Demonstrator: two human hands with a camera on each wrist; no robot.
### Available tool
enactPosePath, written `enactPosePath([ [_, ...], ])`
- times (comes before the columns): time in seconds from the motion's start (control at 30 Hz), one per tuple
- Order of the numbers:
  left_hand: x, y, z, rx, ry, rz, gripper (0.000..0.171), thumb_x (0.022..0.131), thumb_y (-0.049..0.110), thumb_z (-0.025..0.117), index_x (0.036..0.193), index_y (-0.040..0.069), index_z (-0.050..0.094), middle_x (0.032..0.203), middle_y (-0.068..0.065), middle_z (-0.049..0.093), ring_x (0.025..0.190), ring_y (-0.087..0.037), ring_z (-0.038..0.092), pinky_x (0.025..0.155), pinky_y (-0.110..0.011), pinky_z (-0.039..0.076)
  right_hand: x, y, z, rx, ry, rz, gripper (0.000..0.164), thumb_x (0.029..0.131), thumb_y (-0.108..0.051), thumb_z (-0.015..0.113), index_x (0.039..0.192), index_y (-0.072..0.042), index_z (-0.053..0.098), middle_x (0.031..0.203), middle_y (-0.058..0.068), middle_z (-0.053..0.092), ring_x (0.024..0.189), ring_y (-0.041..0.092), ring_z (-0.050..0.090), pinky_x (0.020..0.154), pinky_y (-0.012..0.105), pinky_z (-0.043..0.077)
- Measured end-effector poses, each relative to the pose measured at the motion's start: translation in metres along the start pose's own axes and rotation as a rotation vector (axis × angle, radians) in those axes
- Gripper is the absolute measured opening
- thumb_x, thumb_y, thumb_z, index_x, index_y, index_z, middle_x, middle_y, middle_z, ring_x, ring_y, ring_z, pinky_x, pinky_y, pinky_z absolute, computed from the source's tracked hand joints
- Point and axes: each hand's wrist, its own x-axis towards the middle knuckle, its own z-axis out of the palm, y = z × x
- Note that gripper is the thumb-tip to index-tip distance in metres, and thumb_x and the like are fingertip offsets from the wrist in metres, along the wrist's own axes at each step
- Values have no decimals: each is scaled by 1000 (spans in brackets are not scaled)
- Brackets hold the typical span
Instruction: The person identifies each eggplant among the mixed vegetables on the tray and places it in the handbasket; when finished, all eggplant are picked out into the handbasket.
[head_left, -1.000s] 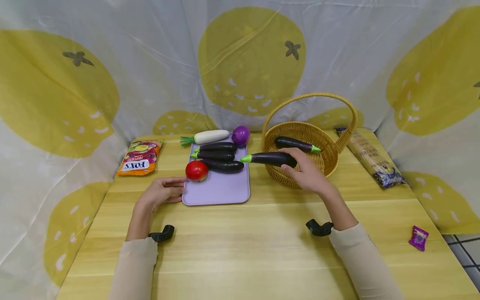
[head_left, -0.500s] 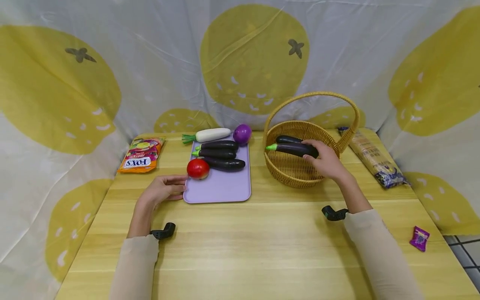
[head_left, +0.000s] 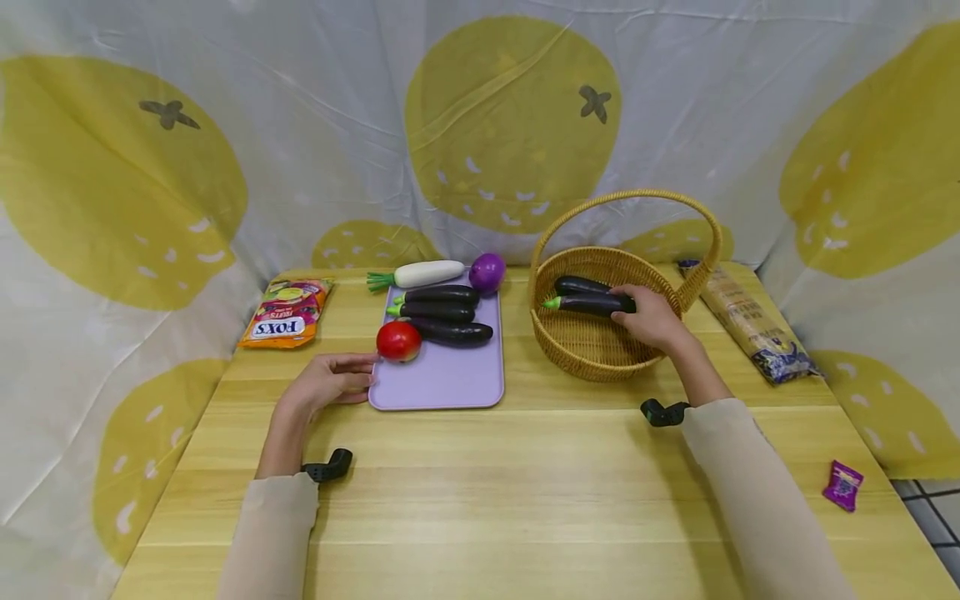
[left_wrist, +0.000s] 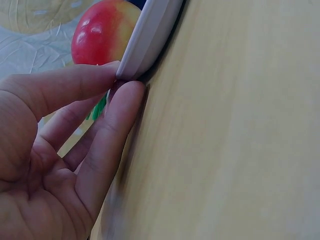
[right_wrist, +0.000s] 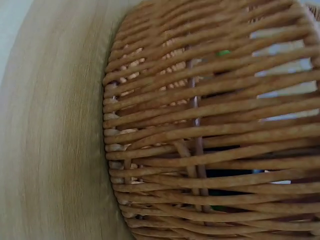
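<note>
In the head view my right hand [head_left: 651, 318] holds an eggplant [head_left: 588, 304] by its dark end inside the wicker basket [head_left: 573, 357]. A second eggplant [head_left: 577, 284] lies just behind it in the basket. The right wrist view shows mostly the basket's woven side [right_wrist: 240, 115], which hides that hand. At the left, my left hand [head_left: 330, 385] pinches the edge of a lilac tray [head_left: 450, 387]; the left wrist view shows fingertips on both sides of the tray's rim [left_wrist: 150, 40]. On the tray lie several eggplants [head_left: 453, 332] and a red-and-yellow round fruit [head_left: 398, 342].
A white radish [head_left: 429, 273] and a purple round vegetable [head_left: 487, 272] lie at the tray's far end. A FOX'S candy bag [head_left: 287, 314] is to the left. Right of the basket's tall handle [head_left: 630, 194] lie a long packet [head_left: 757, 325] and a small purple sweet [head_left: 843, 486].
My right hand has carried the eggplant rightward from between tray and basket, then lowered it into the basket beside the other one. The left hand has stayed at the tray's edge.
</note>
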Motion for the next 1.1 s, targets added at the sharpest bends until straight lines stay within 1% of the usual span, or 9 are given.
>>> enactPosePath([
  [0.1,1,0,1,3,7,4,51,97,12,73,146,9,59,136,-13,63,105,-13,67,90,-34,62,4,1,-1,-3,-30,21,54,106,-18,54,156,-5,40,162,28,34,147,49,33,116,67,36],
  [0.23,1,1,1,8,11,12,50,97,12,72,145,9,60,136,-14,63,104,-13,67,90,-34,63,8,3,-1,-16,-39,30,54,106,-17,54,156,-5,39,163,28,31,150,50,26,118,68,31],
  [0.33,1,1,2,16,-3,20,51,98,13,72,146,8,58,137,-16,62,105,-13,67,90,-34,62,11,4,0,-27,-25,35,54,105,-15,55,156,-4,40,162,28,33,150,50,27,119,67,31],
  [0.53,3,-1,4,-4,11,8,51,97,12,72,146,8,59,136,-13,63,105,-12,67,90,-34,63,10,6,2,-47,-6,32,56,104,-14,57,156,-2,39,160,30,35,148,50,30,118,67,33],
  [0.67,2,0,5,5,21,9,52,96,12,73,146,8,59,137,-15,63,104,-11,67,90,-33,63,6,3,2,-38,2,22,57,104,-15,58,156,-2,39,160,29,35,148,50,31,118,67,33],
  [0.77,2,-1,5,8,29,8,53,94,13,76,144,8,60,134,-13,66,103,-11,68,89,-32,63,2,-1,2,-26,19,4,58,104,-16,59,156,-1,39,159,29,38,147,49,32,117,66,34],
  [0.9,1,-2,5,4,28,8,55,92,14,79,144,8,61,128,-10,71,102,-11,69,90,-32,63,-4,-6,2,-24,51,-25,56,104,-18,60,154,0,42,155,28,43,145,48,37,117,64,35],
  [1.1,-1,-2,3,22,23,6,56,93,15,78,145,8,60,129,-10,69,103,-12,69,90,-32,62,-16,-13,5,34,99,-64,56,103,-28,63,150,-1,47,152,25,48,141,46,43,114,63,39],
])
